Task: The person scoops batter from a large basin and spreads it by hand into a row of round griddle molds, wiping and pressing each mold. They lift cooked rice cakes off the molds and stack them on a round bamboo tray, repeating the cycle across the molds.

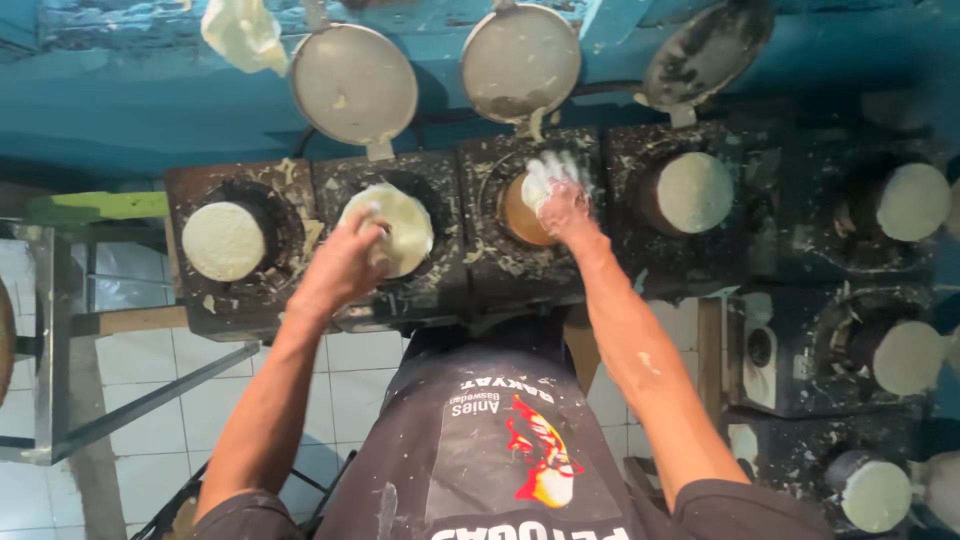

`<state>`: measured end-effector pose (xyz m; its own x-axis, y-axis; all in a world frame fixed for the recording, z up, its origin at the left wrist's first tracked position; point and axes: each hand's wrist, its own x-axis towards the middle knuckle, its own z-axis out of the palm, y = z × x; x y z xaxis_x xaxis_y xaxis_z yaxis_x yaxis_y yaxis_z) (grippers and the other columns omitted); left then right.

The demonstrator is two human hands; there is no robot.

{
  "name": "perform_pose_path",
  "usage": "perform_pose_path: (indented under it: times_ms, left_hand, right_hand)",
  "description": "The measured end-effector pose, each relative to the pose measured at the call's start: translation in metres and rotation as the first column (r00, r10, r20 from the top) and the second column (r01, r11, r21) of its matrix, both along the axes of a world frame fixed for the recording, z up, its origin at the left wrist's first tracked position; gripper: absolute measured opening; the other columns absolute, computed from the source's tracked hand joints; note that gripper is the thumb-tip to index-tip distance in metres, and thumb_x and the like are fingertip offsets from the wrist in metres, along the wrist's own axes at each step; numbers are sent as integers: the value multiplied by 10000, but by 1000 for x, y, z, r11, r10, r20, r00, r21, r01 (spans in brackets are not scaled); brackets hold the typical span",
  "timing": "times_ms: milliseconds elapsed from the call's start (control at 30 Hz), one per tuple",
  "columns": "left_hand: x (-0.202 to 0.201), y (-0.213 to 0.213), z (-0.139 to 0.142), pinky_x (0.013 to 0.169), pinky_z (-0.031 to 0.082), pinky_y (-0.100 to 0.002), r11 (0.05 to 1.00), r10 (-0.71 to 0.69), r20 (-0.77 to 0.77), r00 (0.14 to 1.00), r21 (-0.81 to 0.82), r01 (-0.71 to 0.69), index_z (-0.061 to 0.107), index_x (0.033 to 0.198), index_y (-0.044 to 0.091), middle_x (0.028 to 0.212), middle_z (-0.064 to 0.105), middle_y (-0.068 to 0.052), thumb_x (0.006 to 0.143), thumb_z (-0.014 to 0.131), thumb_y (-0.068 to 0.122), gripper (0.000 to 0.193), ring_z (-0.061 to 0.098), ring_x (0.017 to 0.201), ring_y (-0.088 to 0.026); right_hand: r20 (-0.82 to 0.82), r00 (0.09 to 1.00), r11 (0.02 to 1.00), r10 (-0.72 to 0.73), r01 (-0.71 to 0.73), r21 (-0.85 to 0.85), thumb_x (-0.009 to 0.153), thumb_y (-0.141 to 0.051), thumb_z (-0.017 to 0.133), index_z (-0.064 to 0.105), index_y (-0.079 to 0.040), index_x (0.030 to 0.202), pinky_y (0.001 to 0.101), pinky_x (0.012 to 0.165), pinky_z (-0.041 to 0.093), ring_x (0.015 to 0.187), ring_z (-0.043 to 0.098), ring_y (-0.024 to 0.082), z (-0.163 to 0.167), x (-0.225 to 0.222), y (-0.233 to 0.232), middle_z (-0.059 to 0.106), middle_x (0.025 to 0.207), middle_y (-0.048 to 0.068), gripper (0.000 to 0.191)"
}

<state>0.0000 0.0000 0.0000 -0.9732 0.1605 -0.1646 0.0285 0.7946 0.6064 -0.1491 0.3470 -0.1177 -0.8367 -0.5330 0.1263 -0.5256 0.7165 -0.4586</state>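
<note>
My left hand [345,262] pinches the edge of a thin pale round sheet [400,225] lying on a small round pan in the second black burner. My right hand [560,200] is blurred with motion and smeared with white batter; its fingers press onto the brown pan [520,215] in the third burner. A black apron with a red and yellow print [500,450] covers my front.
A row of black, batter-splashed burners [240,300] holds pans with white discs [222,240], [695,192], [912,200]. More pans sit at the right [905,357], [875,495]. Round lids [352,85], [520,62], [705,50] stand open against the blue wall. White tiled floor lies at the lower left.
</note>
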Motion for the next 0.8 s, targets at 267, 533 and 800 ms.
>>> perform_pose_path:
  times_ms: [267, 533, 800]
  left_hand:
    - [38, 2, -69, 1129, 282, -634, 980, -63, -103, 993, -194, 42, 683, 1141, 50, 1570, 372, -262, 727, 799, 226, 464, 371, 1417, -496]
    - [24, 40, -64, 1189, 77, -774, 965, 210, -83, 974, -145, -220, 679, 1193, 31, 1522, 469, -193, 952, 689, 421, 459, 331, 1489, -488]
    - [21, 85, -77, 1172, 94, -743, 878, 301, -306, 903, -282, -387, 660, 1173, -60, 1499, 457, -263, 738, 746, 377, 622, 364, 1434, -513]
  right_hand:
    - [-157, 986, 971, -59, 94, 222, 964, -332, 560, 589, -112, 1441, 646, 1199, 199, 1460, 338, 479, -7, 69, -9, 430, 1564, 252, 526]
    - [-146, 966, 904, -215, 254, 344, 968, -359, 526, 534, -76, 1459, 612, 1189, 163, 1450, 302, 492, 16, 16, -37, 385, 1559, 294, 566]
    - [504, 639, 363, 581, 351, -863, 988, -497, 531, 456, -114, 1542, 401, 1288, 162, 1537, 322, 227, 33, 45, -13, 379, 1637, 78, 678]
